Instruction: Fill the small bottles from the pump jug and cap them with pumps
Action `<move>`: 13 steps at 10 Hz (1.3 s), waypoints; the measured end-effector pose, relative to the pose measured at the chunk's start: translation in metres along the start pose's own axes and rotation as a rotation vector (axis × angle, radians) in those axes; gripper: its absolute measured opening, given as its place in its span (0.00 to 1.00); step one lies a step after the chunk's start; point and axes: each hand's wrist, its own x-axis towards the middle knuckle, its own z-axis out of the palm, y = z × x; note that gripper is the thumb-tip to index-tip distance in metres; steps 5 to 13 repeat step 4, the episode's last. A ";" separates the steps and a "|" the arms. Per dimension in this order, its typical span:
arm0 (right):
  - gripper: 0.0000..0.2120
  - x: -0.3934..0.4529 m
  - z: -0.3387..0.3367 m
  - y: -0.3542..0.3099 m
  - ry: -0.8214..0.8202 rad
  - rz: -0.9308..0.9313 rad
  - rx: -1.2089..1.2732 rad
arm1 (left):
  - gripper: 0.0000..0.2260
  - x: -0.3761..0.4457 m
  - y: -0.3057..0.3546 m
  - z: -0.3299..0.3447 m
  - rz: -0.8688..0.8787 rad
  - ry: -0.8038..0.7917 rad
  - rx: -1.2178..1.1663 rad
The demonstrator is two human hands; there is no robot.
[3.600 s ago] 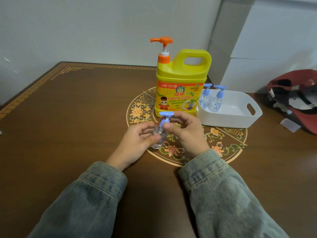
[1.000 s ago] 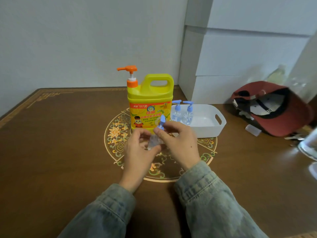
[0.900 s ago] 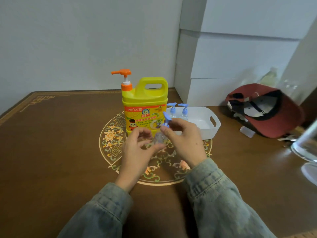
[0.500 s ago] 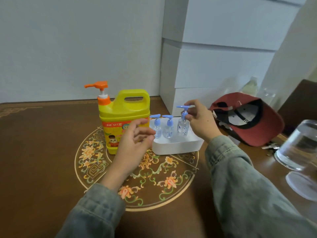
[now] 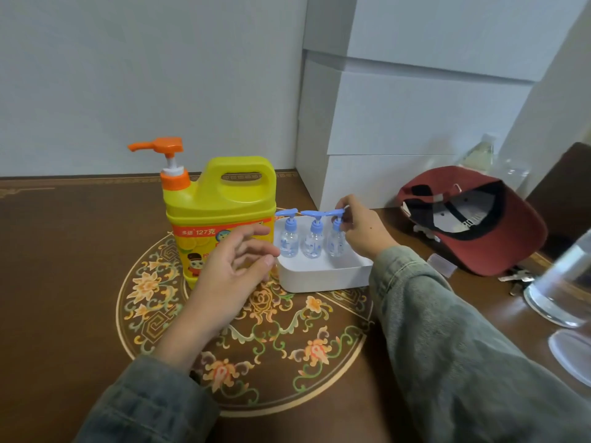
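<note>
A yellow pump jug (image 5: 220, 203) with an orange pump stands on the brown table. Just right of it sits a white tray (image 5: 323, 278) holding three small clear bottles with blue pumps in a row. My right hand (image 5: 363, 230) pinches the blue pump of the rightmost small bottle (image 5: 335, 241), which stands in the tray beside the other two bottles (image 5: 300, 239). My left hand (image 5: 233, 273) hovers in front of the jug, fingers spread, holding nothing.
White boxes (image 5: 399, 123) stand stacked behind the tray. A red cap (image 5: 479, 215) lies to the right, with keys (image 5: 516, 278) and a clear glass (image 5: 563, 292) near the right edge. A round floral inlay (image 5: 256, 340) marks the table under my arms.
Both hands held one small bottle and worked on its blue pump. My right hand then carried it to the tray and stood it beside the other two; my left hand let go.
</note>
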 end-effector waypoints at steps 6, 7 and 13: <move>0.25 -0.024 -0.020 -0.016 0.183 -0.028 0.104 | 0.15 -0.004 0.014 0.009 0.034 -0.018 -0.010; 0.25 -0.024 -0.020 -0.016 0.183 -0.028 0.104 | 0.15 -0.004 0.014 0.009 0.034 -0.018 -0.010; 0.25 -0.024 -0.020 -0.016 0.183 -0.028 0.104 | 0.15 -0.004 0.014 0.009 0.034 -0.018 -0.010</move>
